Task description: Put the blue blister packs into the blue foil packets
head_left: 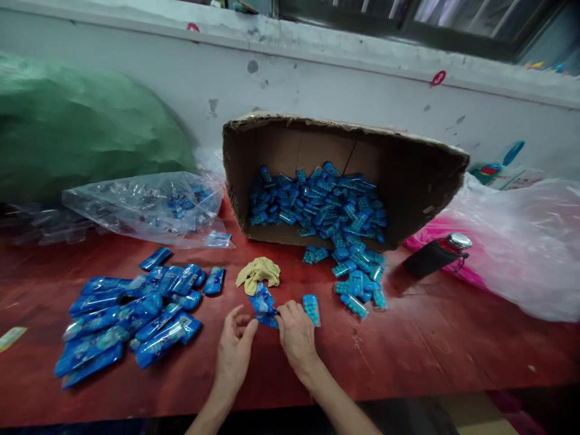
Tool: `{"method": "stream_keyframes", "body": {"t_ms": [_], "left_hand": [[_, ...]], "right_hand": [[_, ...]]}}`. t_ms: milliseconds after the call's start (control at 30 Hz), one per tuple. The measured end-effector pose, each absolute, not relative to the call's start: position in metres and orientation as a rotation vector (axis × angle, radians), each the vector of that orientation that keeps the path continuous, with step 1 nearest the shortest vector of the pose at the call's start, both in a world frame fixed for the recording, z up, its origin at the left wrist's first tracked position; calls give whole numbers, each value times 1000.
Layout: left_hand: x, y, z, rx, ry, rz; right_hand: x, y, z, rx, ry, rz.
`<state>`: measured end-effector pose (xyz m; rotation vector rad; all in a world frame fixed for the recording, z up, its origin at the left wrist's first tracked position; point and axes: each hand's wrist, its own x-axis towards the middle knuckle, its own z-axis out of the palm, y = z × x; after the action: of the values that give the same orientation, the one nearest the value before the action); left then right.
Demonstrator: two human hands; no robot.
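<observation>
A flat blue printed packet (263, 302) lies on the red table in front of me, beneath the edge of a crumpled yellow cloth (259, 273). My right hand (296, 332) has its fingers closed on the packet's right side. To the packet's left is my left hand (235, 344), thumb and fingers apart, with nothing visible in it. Just right of my right hand lies one small clear pack with blue contents (311, 309). Filled blue packets (158, 332) are heaped on the left.
A cardboard box (399, 175) on its side spills small blue packs (357, 272) onto the table. A dark bottle (430, 257) stands tilted in view at right, near clear plastic (530, 254). A clear bag (136, 205) and green sack (86, 127) are at the left.
</observation>
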<state>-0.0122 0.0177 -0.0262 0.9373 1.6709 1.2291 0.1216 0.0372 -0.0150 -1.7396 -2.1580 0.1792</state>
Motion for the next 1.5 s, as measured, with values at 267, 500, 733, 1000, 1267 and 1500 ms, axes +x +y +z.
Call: {"method": "stream_keyframes", "body": {"t_ms": [267,500,733,1000,1267,1500], "left_hand": [[3,24,-14,682,1359,1146],[2,22,-5,738,1304,1106],[-4,29,4,790,1297,1022],[-1,25,-15,855,1370,1057],[0,26,-10,838,1373,1067],[-3,21,-7,844,1354,1072]], "right_hand": [[134,22,20,-1440,-1946,595],[131,32,15,-1179,-1143,1478],[126,33,7,-1146,-906,1622],[120,21,3,-1341,-1228,1226],[117,25,4,-1211,-1033,1486],[117,20,3,-1289,-1144,1403]]}}
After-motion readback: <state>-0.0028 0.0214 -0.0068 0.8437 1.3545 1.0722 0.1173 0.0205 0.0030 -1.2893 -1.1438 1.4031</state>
